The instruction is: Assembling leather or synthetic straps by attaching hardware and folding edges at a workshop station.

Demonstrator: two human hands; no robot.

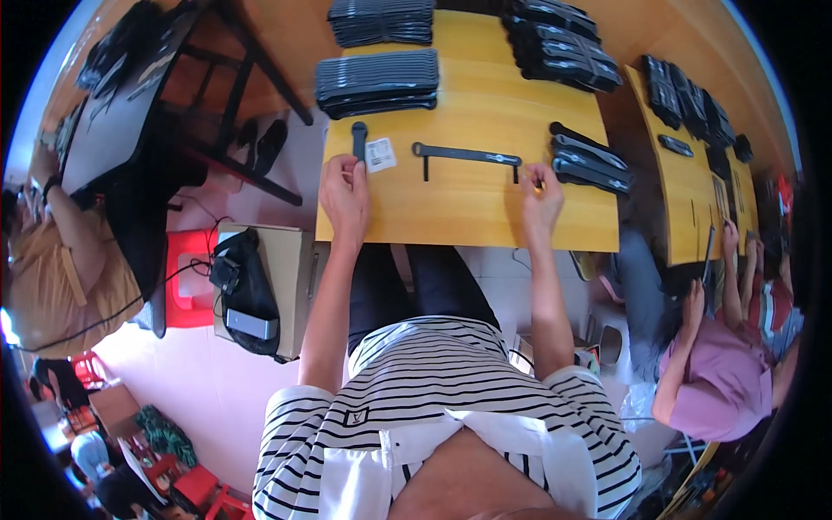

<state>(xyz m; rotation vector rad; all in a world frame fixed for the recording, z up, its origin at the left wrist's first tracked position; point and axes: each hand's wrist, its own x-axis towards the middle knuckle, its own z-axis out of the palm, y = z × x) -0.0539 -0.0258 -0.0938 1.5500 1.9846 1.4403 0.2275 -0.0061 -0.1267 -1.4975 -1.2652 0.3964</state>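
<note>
Head view: 1 long strap [468, 154] lies crosswise mid-surface between the hands, 2 short tabs [425, 169] pointing down from it, one near each end. 1 short strap [360, 139] at left, upright in view, 1 label [380, 154] just beside it. Left hand [345, 198]: fingers at short strap's lower end; can't tell if pinched or only touching. Right hand [542, 206]: fingers curled just beside long strap's right end; can't tell if they grip anything. 2 stacks [377, 82] back left, 1 bundled pile [568, 52] back right, 1 smaller pile [589, 160] right; too layered to count pieces.

Surface [477, 212] is yellow, smooth, wood-look. Second yellow surface [680, 204] at right carries more black bundles. Pale floor [217, 386], cardboard box [292, 286] with black bag [251, 303] on top, red stool [182, 269] beside it.

Straps: black, flat, slim, rounded ends, ring-like left end on the long one. Label: white, rectangular, printed.
</note>
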